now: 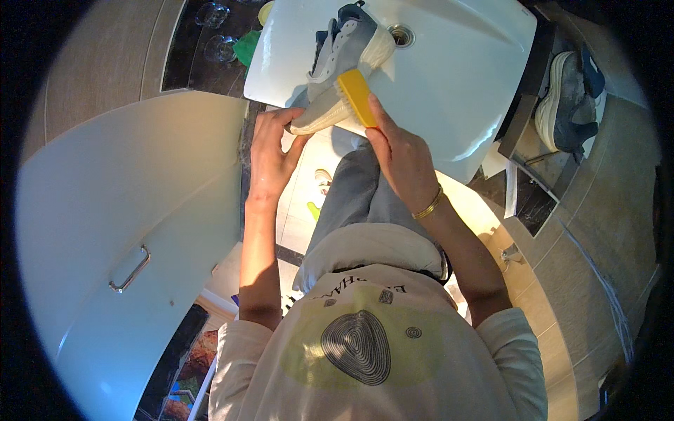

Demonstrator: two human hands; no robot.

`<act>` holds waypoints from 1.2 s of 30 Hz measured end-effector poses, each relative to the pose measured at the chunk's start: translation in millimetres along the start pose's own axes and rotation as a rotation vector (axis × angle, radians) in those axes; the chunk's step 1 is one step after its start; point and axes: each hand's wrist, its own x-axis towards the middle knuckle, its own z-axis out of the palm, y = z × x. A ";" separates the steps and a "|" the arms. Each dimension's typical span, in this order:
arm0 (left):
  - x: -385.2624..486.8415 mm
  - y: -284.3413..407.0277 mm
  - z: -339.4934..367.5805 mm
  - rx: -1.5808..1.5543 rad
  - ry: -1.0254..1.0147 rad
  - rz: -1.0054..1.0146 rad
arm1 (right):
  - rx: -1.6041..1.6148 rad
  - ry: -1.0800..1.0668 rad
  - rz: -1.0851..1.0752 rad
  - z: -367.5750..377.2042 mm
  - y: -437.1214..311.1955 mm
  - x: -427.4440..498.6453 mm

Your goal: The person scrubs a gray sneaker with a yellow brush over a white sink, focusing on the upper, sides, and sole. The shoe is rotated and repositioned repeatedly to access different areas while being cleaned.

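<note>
A grey sneaker (347, 58) with a cream sole and its laces out lies over the front left part of a white washbasin (437, 100). Its toe points toward me. My left hand (274, 147) grips the toe, fingers above and thumb beneath. In my right hand (403, 158) is a yellow-handled scrub brush (358, 97), held by one end. The pale bristles touch the side of the sole near the forefoot. A gold bracelet circles my right wrist.
The metal drain (402, 36) sits beyond the sneaker. A second sneaker (568, 105) rests on a ledge at right. Glasses (218, 48) and a green cloth (246, 48) are on the dark counter at left. A pale door (131, 194) with a metal handle (130, 269) stands left.
</note>
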 end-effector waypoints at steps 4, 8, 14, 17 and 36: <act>-4.6 -8.8 5.4 -0.024 0.002 -0.021 | -0.038 -0.042 -0.146 6.9 -23.9 -26.1; -7.6 -4.8 7.3 -0.112 0.040 -0.184 | 0.009 -0.040 0.075 -2.2 -8.2 4.5; -2.4 -10.9 0.4 -0.065 0.065 -0.025 | 0.050 -0.067 -0.129 9.7 -25.9 -16.4; 5.7 -13.2 -4.5 0.003 0.047 0.018 | 0.105 -0.072 0.131 -2.0 -6.5 29.7; 61.9 6.9 19.3 0.589 -0.146 0.034 | -0.123 0.205 -0.062 10.8 68.9 76.6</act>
